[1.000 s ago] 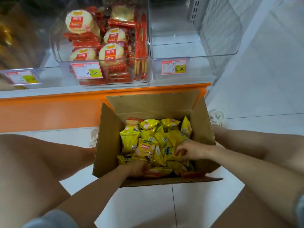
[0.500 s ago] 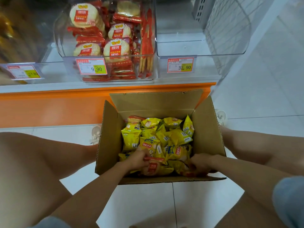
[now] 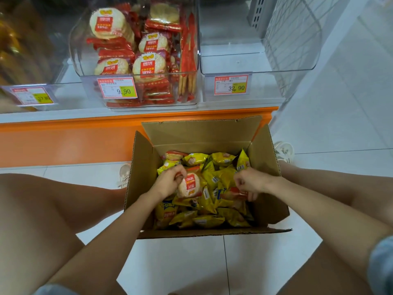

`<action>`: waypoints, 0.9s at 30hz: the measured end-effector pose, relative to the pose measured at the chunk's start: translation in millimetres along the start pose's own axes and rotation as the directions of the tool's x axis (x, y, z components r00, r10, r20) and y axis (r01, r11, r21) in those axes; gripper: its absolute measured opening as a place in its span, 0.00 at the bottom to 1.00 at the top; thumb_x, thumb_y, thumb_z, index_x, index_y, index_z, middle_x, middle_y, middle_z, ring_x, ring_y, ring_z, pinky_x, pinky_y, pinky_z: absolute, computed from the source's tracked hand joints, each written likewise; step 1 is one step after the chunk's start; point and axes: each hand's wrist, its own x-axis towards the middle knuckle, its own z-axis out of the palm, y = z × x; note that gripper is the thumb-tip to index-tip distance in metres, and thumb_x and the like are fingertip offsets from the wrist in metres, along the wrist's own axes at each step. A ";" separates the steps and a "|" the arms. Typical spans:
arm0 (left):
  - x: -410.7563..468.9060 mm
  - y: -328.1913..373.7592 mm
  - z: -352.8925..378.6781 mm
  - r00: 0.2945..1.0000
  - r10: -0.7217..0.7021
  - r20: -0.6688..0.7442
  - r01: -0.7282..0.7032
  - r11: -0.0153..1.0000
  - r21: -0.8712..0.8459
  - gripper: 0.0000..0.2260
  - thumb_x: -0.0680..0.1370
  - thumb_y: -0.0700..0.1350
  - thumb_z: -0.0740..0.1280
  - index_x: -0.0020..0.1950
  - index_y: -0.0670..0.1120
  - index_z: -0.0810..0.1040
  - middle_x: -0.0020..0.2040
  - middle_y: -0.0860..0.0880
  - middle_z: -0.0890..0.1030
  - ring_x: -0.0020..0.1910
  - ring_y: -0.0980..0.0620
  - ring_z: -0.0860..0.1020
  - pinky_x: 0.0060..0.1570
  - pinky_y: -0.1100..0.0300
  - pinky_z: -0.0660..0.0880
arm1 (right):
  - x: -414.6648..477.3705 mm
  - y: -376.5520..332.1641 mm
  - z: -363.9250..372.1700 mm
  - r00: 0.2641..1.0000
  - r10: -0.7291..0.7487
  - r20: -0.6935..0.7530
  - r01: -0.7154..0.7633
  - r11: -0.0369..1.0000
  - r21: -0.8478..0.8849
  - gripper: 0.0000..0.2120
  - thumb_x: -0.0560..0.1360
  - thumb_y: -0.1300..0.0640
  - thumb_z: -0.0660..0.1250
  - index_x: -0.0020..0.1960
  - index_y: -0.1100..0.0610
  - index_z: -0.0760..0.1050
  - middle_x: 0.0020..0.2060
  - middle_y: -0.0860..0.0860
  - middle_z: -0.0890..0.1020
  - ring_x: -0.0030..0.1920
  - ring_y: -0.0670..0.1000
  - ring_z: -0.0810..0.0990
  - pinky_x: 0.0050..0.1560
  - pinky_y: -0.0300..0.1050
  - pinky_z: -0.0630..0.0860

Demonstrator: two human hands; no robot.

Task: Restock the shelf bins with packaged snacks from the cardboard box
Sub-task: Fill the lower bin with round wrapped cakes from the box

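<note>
Barely started: cardboard box (image 3: 202, 133) heaped with yellow packs (image 3: 223, 179). Left hand (image 3: 167, 185) gripping rice-cracker pack (image 3: 190, 185) over box middle, right hand (image 3: 252, 182) pinching red pack (image 3: 232, 193) near box's right wall. Cracker bin (image 3: 81, 60) beyond box only part-filled.

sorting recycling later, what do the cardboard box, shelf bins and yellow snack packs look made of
Cardboard box: matte brown corrugated board, creased flaps. Shelf bins: clear rigid plastic, glossy, contents show through. Yellow snack packs: probably thin plastic film, shiny and crinkled.

Pale floor tiles (image 3: 180, 262) meet an orange shelf base (image 3: 63, 145). A white shoe (image 3: 284, 150) rests on them. A price tag (image 3: 230, 84) reads 32.90.
</note>
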 end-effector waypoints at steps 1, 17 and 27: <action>0.5 -0.9 -2.3 1.000 -0.011 -0.007 0.011 1.000 -0.001 0.12 0.78 0.35 0.61 0.43 0.54 0.73 0.48 0.52 0.77 0.48 0.51 0.76 0.42 0.62 0.69 | 1.6 -2.8 -1.0 1.000 -0.020 -0.017 0.020 1.000 0.023 0.12 0.79 0.66 0.56 0.39 0.56 0.67 0.32 0.57 0.79 0.32 0.54 0.82 0.40 0.49 0.80; -12.3 24.3 -13.2 0.994 0.015 -0.112 -0.028 0.993 -0.115 0.18 0.72 0.33 0.70 0.43 0.57 0.71 0.53 0.50 0.75 0.56 0.48 0.75 0.55 0.56 0.73 | -0.7 -27.6 -32.1 0.881 -0.180 -0.438 0.228 0.972 0.060 0.18 0.67 0.61 0.75 0.54 0.56 0.75 0.48 0.51 0.78 0.50 0.50 0.76 0.47 0.42 0.70; -24.7 68.4 -45.6 0.970 -0.178 -0.165 -0.006 0.664 -0.748 0.16 0.73 0.34 0.69 0.58 0.46 0.72 0.38 0.48 0.74 0.43 0.53 0.76 0.51 0.62 0.72 | -43.3 -61.0 -67.8 0.878 -0.325 -0.352 0.467 0.740 0.484 0.09 0.74 0.58 0.69 0.53 0.53 0.74 0.39 0.48 0.81 0.24 0.43 0.75 0.22 0.35 0.69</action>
